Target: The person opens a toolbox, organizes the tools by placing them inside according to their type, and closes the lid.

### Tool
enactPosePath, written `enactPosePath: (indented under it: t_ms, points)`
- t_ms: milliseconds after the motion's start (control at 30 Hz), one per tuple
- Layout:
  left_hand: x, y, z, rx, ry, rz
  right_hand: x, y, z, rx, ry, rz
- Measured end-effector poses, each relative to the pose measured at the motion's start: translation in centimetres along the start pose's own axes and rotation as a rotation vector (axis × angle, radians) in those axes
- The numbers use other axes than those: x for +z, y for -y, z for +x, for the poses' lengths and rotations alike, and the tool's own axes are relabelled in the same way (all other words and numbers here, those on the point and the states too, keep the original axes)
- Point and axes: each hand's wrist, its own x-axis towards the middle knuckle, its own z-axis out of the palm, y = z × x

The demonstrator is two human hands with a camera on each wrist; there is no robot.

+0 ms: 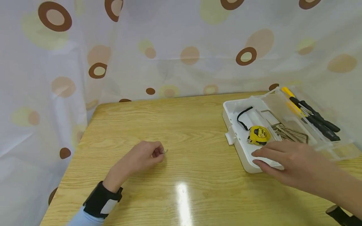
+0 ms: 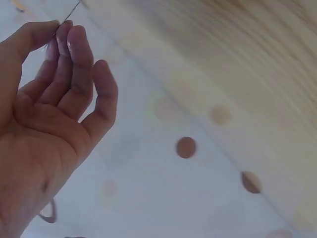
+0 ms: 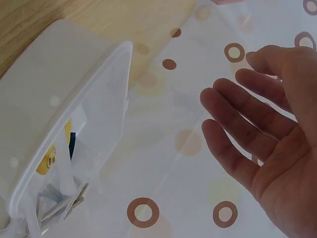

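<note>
My left hand (image 1: pixel 144 157) is over the middle of the table (image 1: pixel 181 125), palm turned inward. Between its thumb and fingertips it pinches a thin, short metal piece (image 2: pixel 73 10), slender as a wire, whose tip (image 1: pixel 166 151) pokes out to the right in the head view. On the other side, my right hand (image 1: pixel 297 160) hovers over the near end of a white plastic toolbox (image 1: pixel 243 155), fingers relaxed and holding nothing. Inside the box, a yellow tape measure (image 1: pixel 258 135) with a black strap sits beside a pile of metal hex keys (image 1: pixel 288 131).
The box's clear lid (image 1: pixel 346 149) is swung back to the right, with several black- and yellow-handled screwdrivers (image 1: pixel 319 121) in it. A latch (image 1: pixel 230 137) juts from the box's left side. A dotted white curtain (image 1: pixel 169 40) hangs behind the table.
</note>
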Motion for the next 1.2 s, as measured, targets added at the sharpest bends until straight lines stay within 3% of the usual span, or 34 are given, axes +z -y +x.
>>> enactPosePath:
  t_ms: [100, 267, 367, 500, 633, 800, 967, 1067, 1200]
  points:
    - [0.1, -2.2, -0.2, 0.135, -0.083, -0.081, 0.3, 0.9, 0.8, -0.044, -0.043, 0.032]
    - [0.6, -5.9, -0.1, 0.441, -0.248, -0.226, 1.0, 2.9, 3.1, -0.119, -0.145, 0.117]
    - [0.8, -7.8, 0.1, 0.593, -0.346, -0.271, 1.5, 4.0, 4.6, -0.171, -0.228, 0.177]
    - [1.1, -9.6, 0.0, 0.725, -0.479, -0.292, 2.2, 5.1, 6.2, -0.246, -0.292, 0.274]
    - [1.4, -10.4, -0.2, 0.825, -0.571, -0.346, 3.1, 5.8, 7.1, -0.32, -0.298, 0.37]
    - [1.7, -10.4, -0.7, 0.869, -0.614, -0.408, 4.3, 6.2, 7.6, -0.378, -0.306, 0.452]
    - [1.9, -10.2, -1.2, 0.854, -0.604, -0.419, 5.2, 6.4, 7.6, -0.411, -0.334, 0.482]
    - [2.0, -10.0, -1.5, 0.777, -0.612, -0.373, 5.3, 6.3, 7.5, -0.402, -0.337, 0.467]
    - [2.0, -9.1, -1.9, 0.596, -0.632, -0.245, 4.9, 5.0, 7.2, -0.337, -0.385, 0.37]
